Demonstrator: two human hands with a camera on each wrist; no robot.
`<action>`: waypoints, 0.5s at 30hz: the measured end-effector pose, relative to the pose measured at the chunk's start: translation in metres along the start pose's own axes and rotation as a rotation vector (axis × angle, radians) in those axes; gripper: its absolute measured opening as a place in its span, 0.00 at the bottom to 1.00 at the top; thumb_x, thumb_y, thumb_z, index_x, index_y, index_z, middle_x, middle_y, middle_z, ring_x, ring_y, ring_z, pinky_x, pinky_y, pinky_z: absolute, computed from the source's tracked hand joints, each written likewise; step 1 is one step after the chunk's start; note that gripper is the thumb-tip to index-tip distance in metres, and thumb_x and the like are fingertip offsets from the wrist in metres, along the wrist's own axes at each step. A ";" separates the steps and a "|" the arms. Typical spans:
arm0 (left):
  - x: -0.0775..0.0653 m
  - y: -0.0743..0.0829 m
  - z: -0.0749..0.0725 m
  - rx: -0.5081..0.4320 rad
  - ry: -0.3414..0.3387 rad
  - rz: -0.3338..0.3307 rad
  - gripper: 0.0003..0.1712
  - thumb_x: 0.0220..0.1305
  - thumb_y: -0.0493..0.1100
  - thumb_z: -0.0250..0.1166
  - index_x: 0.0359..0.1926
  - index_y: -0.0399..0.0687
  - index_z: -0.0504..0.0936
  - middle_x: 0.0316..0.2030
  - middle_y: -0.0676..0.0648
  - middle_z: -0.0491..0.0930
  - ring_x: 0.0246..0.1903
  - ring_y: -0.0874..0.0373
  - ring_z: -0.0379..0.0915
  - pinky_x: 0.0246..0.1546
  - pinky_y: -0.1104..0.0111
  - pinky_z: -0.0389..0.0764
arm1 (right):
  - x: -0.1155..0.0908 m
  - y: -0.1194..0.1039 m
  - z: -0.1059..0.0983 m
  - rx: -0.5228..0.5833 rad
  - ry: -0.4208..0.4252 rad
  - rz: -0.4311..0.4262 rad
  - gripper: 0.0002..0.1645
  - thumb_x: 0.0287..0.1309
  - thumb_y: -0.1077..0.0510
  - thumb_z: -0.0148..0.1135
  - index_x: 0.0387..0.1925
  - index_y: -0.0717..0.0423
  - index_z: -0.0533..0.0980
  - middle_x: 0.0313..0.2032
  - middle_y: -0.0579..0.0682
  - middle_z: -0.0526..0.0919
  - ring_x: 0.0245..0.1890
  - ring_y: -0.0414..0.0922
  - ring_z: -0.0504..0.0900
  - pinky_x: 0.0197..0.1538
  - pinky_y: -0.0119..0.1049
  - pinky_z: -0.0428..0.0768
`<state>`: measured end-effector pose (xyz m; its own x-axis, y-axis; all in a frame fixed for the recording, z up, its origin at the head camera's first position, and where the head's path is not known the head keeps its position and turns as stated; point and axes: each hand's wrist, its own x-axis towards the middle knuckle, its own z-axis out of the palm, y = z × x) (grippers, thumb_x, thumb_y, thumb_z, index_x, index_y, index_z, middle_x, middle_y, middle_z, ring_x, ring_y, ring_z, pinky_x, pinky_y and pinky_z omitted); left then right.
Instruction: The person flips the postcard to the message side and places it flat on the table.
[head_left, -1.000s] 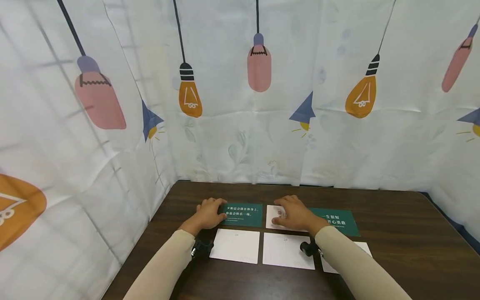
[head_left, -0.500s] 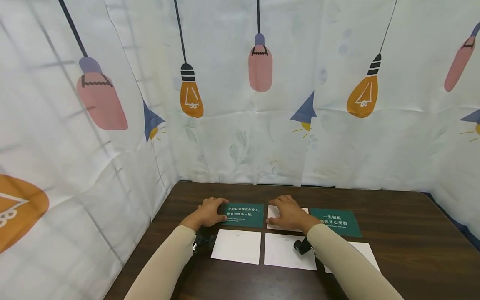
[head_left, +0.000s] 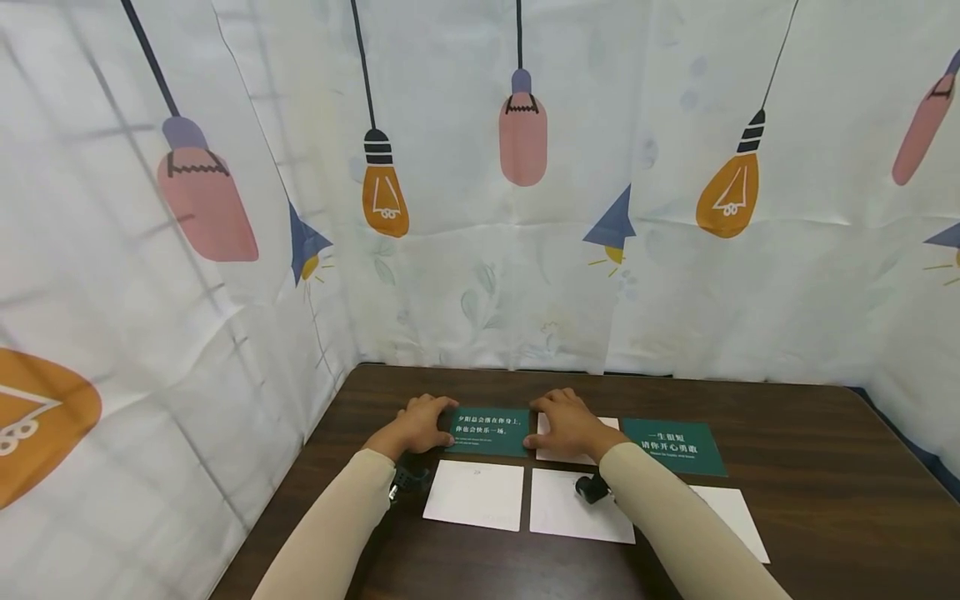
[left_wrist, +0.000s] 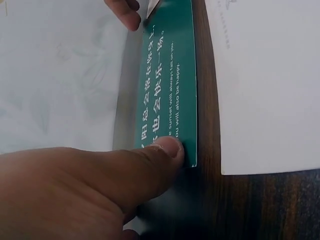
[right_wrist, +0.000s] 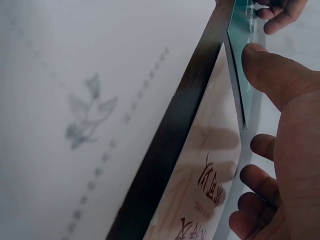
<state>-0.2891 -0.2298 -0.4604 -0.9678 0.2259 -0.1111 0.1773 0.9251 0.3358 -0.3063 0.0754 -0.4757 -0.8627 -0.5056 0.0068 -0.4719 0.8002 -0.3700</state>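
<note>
A green card with white lettering lies at the left of the far row. My left hand holds its left edge; in the left wrist view the thumb presses on the near corner, the other fingers mostly hidden. At the card's right edge is my right hand, its thumb overlapping the green card in the right wrist view and its other fingers loosely bent. Beneath the right hand lies a pale card with reddish brush lettering, partly covered in the head view.
Another green card lies to the right in the far row. The near row has three white cards: left, middle and right, the last partly behind the right sleeve. A patterned curtain rises behind the dark wooden table.
My right hand has moved left, from over the pale card to the green card's right edge, uncovering more of the right-hand green card. The left hand stays at the left edge.
</note>
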 end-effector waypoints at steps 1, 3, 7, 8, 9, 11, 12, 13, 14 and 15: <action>0.000 0.001 0.000 0.004 0.000 0.000 0.35 0.59 0.47 0.77 0.67 0.52 0.77 0.60 0.37 0.73 0.58 0.38 0.67 0.55 0.37 0.67 | 0.001 -0.001 0.001 0.001 -0.004 -0.001 0.45 0.57 0.34 0.72 0.69 0.53 0.73 0.66 0.54 0.72 0.69 0.55 0.63 0.71 0.55 0.60; 0.000 0.002 0.001 0.013 -0.004 -0.003 0.36 0.58 0.47 0.78 0.67 0.52 0.77 0.60 0.37 0.73 0.57 0.39 0.67 0.55 0.38 0.67 | 0.003 -0.001 0.002 0.001 -0.008 -0.001 0.46 0.57 0.34 0.73 0.68 0.54 0.73 0.65 0.54 0.72 0.68 0.56 0.63 0.71 0.56 0.60; 0.000 0.003 0.000 0.024 -0.006 -0.009 0.36 0.57 0.47 0.79 0.67 0.52 0.77 0.59 0.36 0.73 0.57 0.38 0.67 0.55 0.38 0.67 | 0.007 -0.002 0.007 -0.025 -0.011 0.008 0.47 0.55 0.32 0.73 0.69 0.53 0.74 0.65 0.54 0.71 0.68 0.55 0.63 0.71 0.54 0.59; 0.000 0.003 0.000 0.026 -0.009 -0.012 0.36 0.57 0.47 0.79 0.67 0.52 0.77 0.59 0.36 0.73 0.57 0.38 0.67 0.55 0.37 0.67 | 0.008 -0.001 0.008 -0.032 -0.012 0.009 0.47 0.55 0.32 0.73 0.69 0.53 0.74 0.65 0.54 0.71 0.68 0.55 0.62 0.71 0.54 0.59; 0.001 0.003 0.000 0.027 -0.012 -0.014 0.37 0.57 0.47 0.79 0.67 0.52 0.77 0.59 0.36 0.72 0.57 0.38 0.66 0.55 0.37 0.67 | 0.009 -0.001 0.009 -0.041 -0.015 0.011 0.47 0.55 0.32 0.72 0.69 0.53 0.74 0.65 0.53 0.71 0.69 0.55 0.62 0.71 0.54 0.59; 0.002 0.004 -0.001 0.027 -0.021 -0.019 0.37 0.57 0.47 0.79 0.67 0.52 0.77 0.59 0.36 0.72 0.57 0.38 0.66 0.56 0.37 0.67 | 0.011 -0.002 0.008 -0.044 -0.015 0.012 0.47 0.54 0.32 0.73 0.68 0.53 0.74 0.65 0.53 0.71 0.68 0.55 0.62 0.71 0.53 0.59; 0.003 0.004 -0.002 0.029 -0.026 -0.021 0.37 0.57 0.47 0.79 0.67 0.51 0.77 0.59 0.36 0.72 0.57 0.38 0.66 0.56 0.36 0.66 | 0.011 -0.003 0.008 -0.044 -0.016 0.013 0.47 0.54 0.32 0.74 0.68 0.53 0.75 0.65 0.54 0.71 0.68 0.55 0.62 0.71 0.54 0.59; 0.003 0.004 -0.002 0.031 -0.031 -0.024 0.37 0.57 0.47 0.79 0.67 0.52 0.77 0.60 0.36 0.72 0.57 0.37 0.66 0.56 0.36 0.66 | 0.011 -0.004 0.007 -0.042 -0.017 0.012 0.46 0.54 0.33 0.74 0.67 0.53 0.75 0.65 0.54 0.71 0.68 0.55 0.62 0.71 0.54 0.59; 0.004 0.004 -0.002 0.033 -0.035 -0.026 0.37 0.57 0.47 0.79 0.67 0.52 0.77 0.60 0.36 0.72 0.57 0.37 0.66 0.56 0.36 0.66 | 0.012 -0.005 0.006 -0.041 -0.020 0.014 0.46 0.53 0.33 0.75 0.67 0.53 0.75 0.65 0.54 0.71 0.68 0.56 0.62 0.71 0.54 0.59; 0.005 0.004 -0.002 0.034 -0.038 -0.029 0.37 0.57 0.47 0.79 0.67 0.52 0.77 0.60 0.36 0.72 0.57 0.37 0.66 0.57 0.35 0.66 | 0.012 -0.006 0.005 -0.040 -0.024 0.015 0.46 0.53 0.34 0.75 0.67 0.53 0.75 0.65 0.55 0.71 0.68 0.56 0.61 0.71 0.54 0.59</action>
<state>-0.2935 -0.2258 -0.4576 -0.9653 0.2093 -0.1562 0.1556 0.9412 0.3001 -0.3129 0.0632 -0.4783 -0.8655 -0.5005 -0.0211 -0.4660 0.8200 -0.3324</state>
